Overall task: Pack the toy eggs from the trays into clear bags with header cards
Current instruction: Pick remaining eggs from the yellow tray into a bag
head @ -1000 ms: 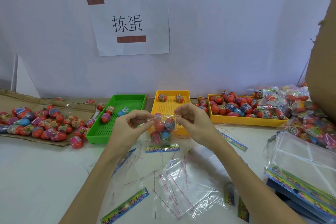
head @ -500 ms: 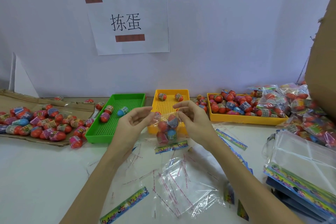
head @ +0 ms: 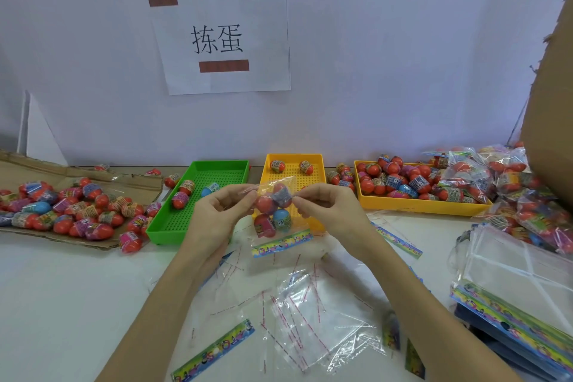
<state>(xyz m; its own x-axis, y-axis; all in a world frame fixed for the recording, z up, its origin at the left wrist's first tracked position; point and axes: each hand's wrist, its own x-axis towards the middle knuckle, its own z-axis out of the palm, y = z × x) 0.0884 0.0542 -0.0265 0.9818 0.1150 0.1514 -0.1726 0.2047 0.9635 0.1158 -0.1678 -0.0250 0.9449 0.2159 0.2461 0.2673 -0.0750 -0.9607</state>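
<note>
Item: clear bag (head: 274, 211) w/ four toy eggs inside, header card (head: 282, 242) at its lower end, held up above the table (head: 62, 304) in front of the small yellow tray (head: 321, 170)

We hold it w/ both hands: left hand (head: 217, 214) pinches the bag's upper left edge, fingers curled on the film; right hand (head: 328, 211) pinches the upper right edge likewise

Trays: green tray (head: 229, 164) holds approx four eggs; small yellow tray holds two at the back; large yellow tray (head: 418, 206) is heaped w/ eggs

Loose eggs (head: 62, 211) lie on flat cardboard (head: 93, 177) at left. Filled bags (head: 511, 189) are piled at right

Near edge: empty bags (head: 310, 319) and peeled strips scattered; spare header card (head: 214, 350) lying flat; bag stack (head: 511, 282) at right. Paper sign (head: 220, 37) on wall
</note>
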